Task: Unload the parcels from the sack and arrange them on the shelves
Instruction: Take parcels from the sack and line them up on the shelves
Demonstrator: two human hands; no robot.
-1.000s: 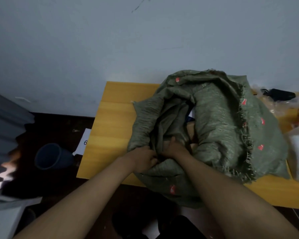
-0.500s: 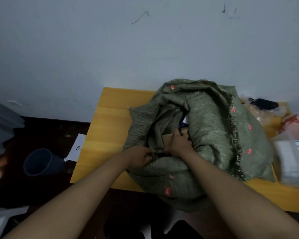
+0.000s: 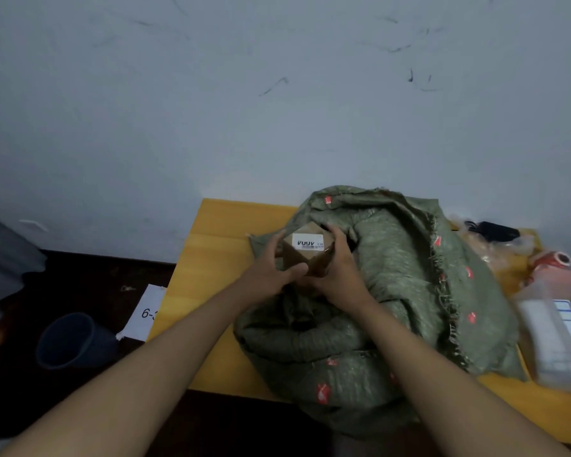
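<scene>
Parcel held above the sack

Parcel (image 3: 305,250), a small brown box with a white label, is gripped between both hands, left (image 3: 271,278) and right (image 3: 338,275), over the open green sack (image 3: 409,291) on the table (image 3: 211,258). The sack's inside is hidden by folds.

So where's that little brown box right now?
The brown box sits mid-frame in the head view, held between both hands just above the green sack on the yellow table.

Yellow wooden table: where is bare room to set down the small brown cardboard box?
The yellow wooden table is bare on its left strip, between its left edge and the green woven sack. The sack fills the middle; the right end is crowded with a clear plastic-wrapped parcel and a red tape roll.
</scene>
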